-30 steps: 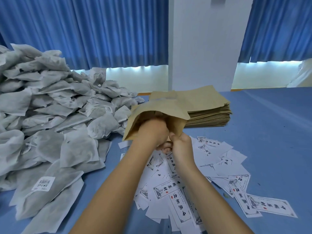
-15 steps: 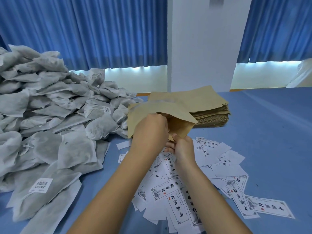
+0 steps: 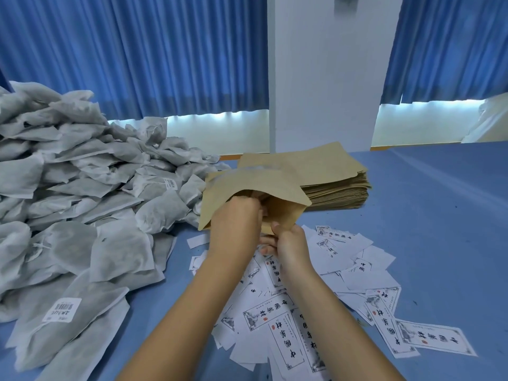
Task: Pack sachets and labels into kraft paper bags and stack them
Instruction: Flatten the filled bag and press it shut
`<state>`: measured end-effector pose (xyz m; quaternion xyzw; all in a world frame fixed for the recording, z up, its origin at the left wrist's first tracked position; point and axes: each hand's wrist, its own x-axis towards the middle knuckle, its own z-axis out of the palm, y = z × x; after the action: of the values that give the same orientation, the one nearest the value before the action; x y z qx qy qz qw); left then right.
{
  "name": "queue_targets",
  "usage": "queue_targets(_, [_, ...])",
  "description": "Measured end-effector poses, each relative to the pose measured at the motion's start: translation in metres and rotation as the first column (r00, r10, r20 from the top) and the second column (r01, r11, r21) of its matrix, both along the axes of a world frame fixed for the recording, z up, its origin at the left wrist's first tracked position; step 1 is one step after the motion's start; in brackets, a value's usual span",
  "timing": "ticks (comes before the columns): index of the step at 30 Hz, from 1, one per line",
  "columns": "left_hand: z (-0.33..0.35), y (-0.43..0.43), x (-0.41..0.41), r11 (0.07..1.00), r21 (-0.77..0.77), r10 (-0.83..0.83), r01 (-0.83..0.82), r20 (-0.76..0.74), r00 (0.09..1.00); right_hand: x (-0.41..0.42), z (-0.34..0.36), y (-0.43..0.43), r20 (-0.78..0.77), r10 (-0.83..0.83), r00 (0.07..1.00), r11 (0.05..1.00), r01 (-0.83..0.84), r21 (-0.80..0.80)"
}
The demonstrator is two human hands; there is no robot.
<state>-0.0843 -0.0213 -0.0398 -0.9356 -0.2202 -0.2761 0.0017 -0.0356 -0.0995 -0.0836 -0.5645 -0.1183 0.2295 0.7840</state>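
A person's left hand reaches into the mouth of a kraft bag, fingers hidden, grip impossible to tell; right hand pinches the bag's lower lip; labels litter the table beneath; sachets heaped at left; bag stack just behind; bare blue tabletop at right.

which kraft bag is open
The brown kraft paper bag held in front, its mouth spread around the left hand while the right hand pinches its edge; the rest lie flat in the stack behind.
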Motion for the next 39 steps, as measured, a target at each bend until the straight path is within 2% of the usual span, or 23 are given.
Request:
queue_targets(2, [-0.003, -0.008, -0.001, 0.998, 0.053, 0.044, -0.038, -0.110, 0.993, 0.001, -0.002, 0.002, -0.019, -0.011, 1.000, 1.000, 0.011, 0.026])
queue_targets(5, [-0.003, -0.011, 0.002, 1.000, 0.017, -0.004, 0.008, -0.210, 0.978, 0.001, -0.006, 0.002, -0.046, -0.001, 0.999, 0.999, 0.003, 0.052])
queue_targets(7, [-0.003, -0.014, 0.000, 0.996, -0.067, -0.063, 0.058, -0.073, 0.995, 0.002, -0.005, -0.001, -0.049, 0.001, 0.999, 0.998, 0.002, 0.057])
queue_targets(9, [-0.007, -0.025, -0.004, 0.934, -0.283, -0.156, 0.218, 0.225, 0.962, 0.003, -0.004, -0.002, -0.007, -0.008, 1.000, 1.000, 0.008, 0.027])
queue_targets(10, [-0.005, -0.032, -0.005, 0.812, -0.485, -0.132, 0.326, 0.391, 0.911, 0.003, -0.003, -0.001, 0.024, -0.010, 1.000, 1.000, 0.010, 0.001])
queue_targets(11, [0.001, -0.036, -0.003, 0.596, -0.687, -0.039, 0.416, 0.493, 0.869, 0.001, -0.003, 0.000, 0.050, -0.009, 0.999, 1.000, 0.010, -0.019])
queue_targets(12, [0.008, -0.037, -0.001, 0.315, -0.820, 0.068, 0.478, 0.521, 0.851, 0.001, -0.003, 0.000, 0.068, -0.006, 0.998, 1.000, 0.008, -0.029])
queue_targets(13, [0.015, -0.036, 0.001, 0.049, -0.849, 0.166, 0.525, 0.526, 0.834, 0.000, -0.004, 0.001, 0.080, 0.001, 0.997, 1.000, 0.001, -0.026])
queue_targets(14, [0.021, -0.032, 0.001, -0.133, -0.811, 0.268, 0.569, 0.523, 0.809, 0.000, -0.004, 0.002, 0.084, 0.014, 0.996, 1.000, -0.012, -0.015])
queue_targets(15, [0.025, -0.027, 0.002, -0.215, -0.771, 0.352, 0.600, 0.512, 0.784, -0.001, -0.004, 0.002, 0.071, 0.034, 0.997, 0.999, -0.034, 0.002])
queue_targets(16, [0.025, -0.022, 0.002, -0.209, -0.771, 0.389, 0.601, 0.498, 0.775, 0.000, -0.003, 0.002, 0.043, 0.067, 0.997, 0.997, -0.069, 0.031])
queue_targets(17, [0.022, -0.018, 0.001, -0.149, -0.810, 0.381, 0.566, 0.482, 0.789, 0.001, -0.003, 0.001, 0.013, 0.125, 0.992, 0.989, -0.126, 0.077])
queue_targets(19, [0.010, -0.016, -0.001, -0.052, -0.882, 0.291, 0.469, 0.436, 0.852, 0.001, 0.002, 0.000, -0.076, 0.261, 0.962, 0.932, -0.231, 0.280])
queue_targets(21, [-0.006, -0.016, -0.006, -0.079, -0.920, 0.194, 0.385, 0.364, 0.911, 0.001, 0.006, -0.003, -0.132, 0.331, 0.934, 0.871, -0.249, 0.425])
queue_targets(23, [-0.016, -0.014, -0.010, -0.099, -0.928, 0.160, 0.360, 0.342, 0.926, 0.003, 0.007, -0.007, -0.084, 0.352, 0.932, 0.858, -0.286, 0.427])
queue_targets(26, [-0.024, -0.012, -0.012, -0.096, -0.909, 0.140, 0.405, 0.390, 0.910, 0.004, 0.007, -0.012, 0.022, 0.388, 0.921, 0.850, -0.367, 0.378])
queue_targets(28, [-0.029, -0.013, -0.012, -0.105, -0.895, 0.105, 0.433, 0.423, 0.900, 0.004, 0.008, -0.012, 0.003, 0.318, 0.948, 0.892, -0.300, 0.339])
queue_targets(30, [-0.034, -0.014, -0.008, -0.138, -0.881, 0.042, 0.452, 0.451, 0.892, 0.005, 0.008, -0.011, -0.073, 0.146, 0.987, 0.955, -0.121, 0.269])
queue_targets(33, [-0.035, -0.010, -0.004, -0.215, -0.882, -0.124, 0.419, 0.450, 0.884, 0.010, 0.007, -0.012, -0.180, -0.023, 0.983, 0.973, 0.063, 0.221])
queue_targets(35, [-0.034, 0.001, -0.009, -0.311, -0.907, -0.328, 0.284, 0.383, 0.864, 0.014, 0.007, -0.014, -0.238, -0.033, 0.971, 0.943, 0.109, 0.314])
queue_targets(37, [-0.039, 0.010, -0.017, -0.387, -0.916, -0.583, 0.107, 0.333, 0.741, 0.020, 0.008, -0.017, -0.302, -0.005, 0.953, 0.881, 0.147, 0.450])
queue_targets(38, [-0.042, 0.012, -0.017, -0.419, -0.906, -0.609, 0.056, 0.326, 0.723, 0.025, 0.009, -0.019, -0.321, 0.010, 0.947, 0.841, 0.166, 0.515])
queue_targets(39, [-0.043, 0.011, -0.017, -0.473, -0.880, -0.564, 0.037, 0.335, 0.755, 0.028, 0.011, -0.021, -0.331, 0.028, 0.943, 0.813, 0.171, 0.557])
